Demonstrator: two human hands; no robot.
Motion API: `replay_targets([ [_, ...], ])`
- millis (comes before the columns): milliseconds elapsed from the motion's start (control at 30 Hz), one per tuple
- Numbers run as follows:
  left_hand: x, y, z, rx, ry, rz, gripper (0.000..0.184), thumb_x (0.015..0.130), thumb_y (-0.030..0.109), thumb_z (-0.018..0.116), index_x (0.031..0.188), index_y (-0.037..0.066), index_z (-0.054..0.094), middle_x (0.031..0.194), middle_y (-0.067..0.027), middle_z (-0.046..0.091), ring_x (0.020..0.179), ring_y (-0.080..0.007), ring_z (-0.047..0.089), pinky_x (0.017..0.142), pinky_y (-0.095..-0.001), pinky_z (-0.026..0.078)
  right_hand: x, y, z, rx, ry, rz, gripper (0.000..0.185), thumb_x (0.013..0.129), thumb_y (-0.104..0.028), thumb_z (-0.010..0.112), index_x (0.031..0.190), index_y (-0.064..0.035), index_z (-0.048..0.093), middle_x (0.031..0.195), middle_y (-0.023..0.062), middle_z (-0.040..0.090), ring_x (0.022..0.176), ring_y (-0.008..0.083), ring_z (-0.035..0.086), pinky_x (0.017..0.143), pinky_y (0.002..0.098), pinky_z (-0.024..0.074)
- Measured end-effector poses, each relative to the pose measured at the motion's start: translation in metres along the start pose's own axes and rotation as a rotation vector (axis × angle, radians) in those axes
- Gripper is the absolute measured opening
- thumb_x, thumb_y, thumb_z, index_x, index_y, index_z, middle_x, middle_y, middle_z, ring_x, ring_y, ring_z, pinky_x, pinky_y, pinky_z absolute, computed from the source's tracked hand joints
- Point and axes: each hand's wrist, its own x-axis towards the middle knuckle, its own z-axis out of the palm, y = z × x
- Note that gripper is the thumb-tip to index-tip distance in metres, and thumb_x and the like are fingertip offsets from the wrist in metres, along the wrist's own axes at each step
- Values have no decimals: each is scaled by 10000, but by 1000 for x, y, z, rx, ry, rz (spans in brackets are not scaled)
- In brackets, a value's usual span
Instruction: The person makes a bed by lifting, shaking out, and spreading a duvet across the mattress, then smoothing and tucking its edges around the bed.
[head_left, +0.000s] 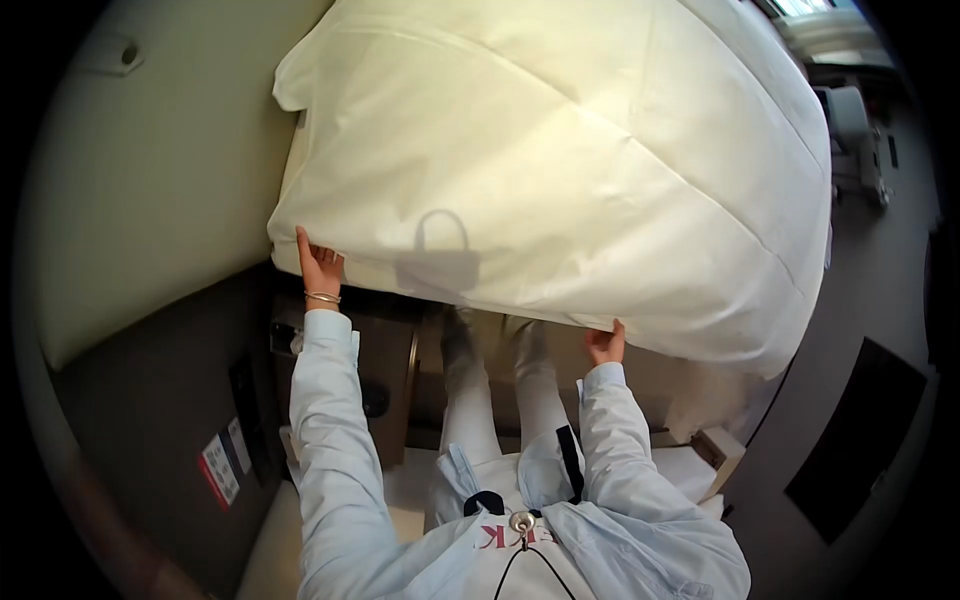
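A large white quilt (560, 180) spreads out ahead of me, with creases running across it and a bag-shaped shadow near its front edge. My left hand (320, 265) grips that front edge near its left corner, thumb on top and fingers curled under. Further right, my right hand (605, 343) pinches the same edge between thumb and fingers. Between my hands the edge hangs above my legs.
A padded cream headboard (170, 170) rises at the left above a dark panel (150, 370) with a red and white card (220, 467). Below is a brown nightstand (385, 350). At the right are a grey chair (850, 130) and a black rectangular object (857, 440).
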Motion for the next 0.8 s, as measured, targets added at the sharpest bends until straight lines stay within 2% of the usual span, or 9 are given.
replay_targets([
  [67,-16,19,26,7,-20,-30,567,698,491,616,1098,114,479,1068,-27,498,961,-185,473,827,-353,382,-19,-15,-5,112,-52,-120,172,781,-197,487,901,-88,544,846,30,594,791,185,569,690,343,471],
  [167,-4,29,25,-102,-52,-45,520,741,430,592,1116,92,469,1104,-51,501,1005,-235,475,842,-388,399,-41,-37,19,273,-54,-230,202,784,-204,479,920,-64,531,891,53,584,839,224,568,704,368,480],
  [233,-1,39,31,-86,-103,-92,493,763,410,566,1120,86,466,1104,-59,505,1008,-245,478,845,-391,399,-61,-54,24,291,-165,-258,304,729,-172,558,986,-28,482,944,81,559,861,218,553,735,354,469],
  [300,-12,50,44,-66,-147,-132,466,786,390,540,1125,79,464,1104,-66,509,1010,-254,481,848,-395,398,-62,-74,5,-1130,108,-1078,488,647,-113,651,1063,-8,419,986,108,527,865,173,517,762,313,442],
  [333,-28,61,56,-87,-233,-89,450,800,379,516,1125,73,464,1109,-71,507,1014,-256,480,850,-392,397,-60,-83,8,-1034,224,-965,695,561,-56,714,1145,7,343,1026,127,490,866,154,481,772,291,422],
  [367,-48,69,68,-102,-315,-43,434,814,368,493,1125,67,464,1113,-76,506,1017,-257,478,853,-390,395,-64,-95,1,-1021,222,-971,695,561,-56,714,1145,7,343,1026,127,490,866,154,481,772,291,422],
  [533,-167,111,78,3,-379,97,442,844,339,458,1167,38,419,1129,-81,494,1032,-233,470,867,-354,390,-133,-141,-11,241,-228,-321,459,861,-367,334,1154,-28,434,1169,103,473,1041,281,471,908,391,356],
  [633,-255,140,100,39,-373,168,449,843,323,477,1175,29,401,1145,-86,479,1029,-220,471,862,-337,396,-208,-155,2,273,-263,-352,369,862,-233,386,1142,5,423,1121,127,501,1023,253,484,881,369,392],
  [800,-350,185,133,71,-545,322,465,821,320,526,1149,9,415,1116,-86,494,1005,-205,489,853,-325,402,-268,-190,-7,251,-380,-431,419,872,-330,348,1114,-10,468,1113,91,521,1039,260,482,916,392,363],
])
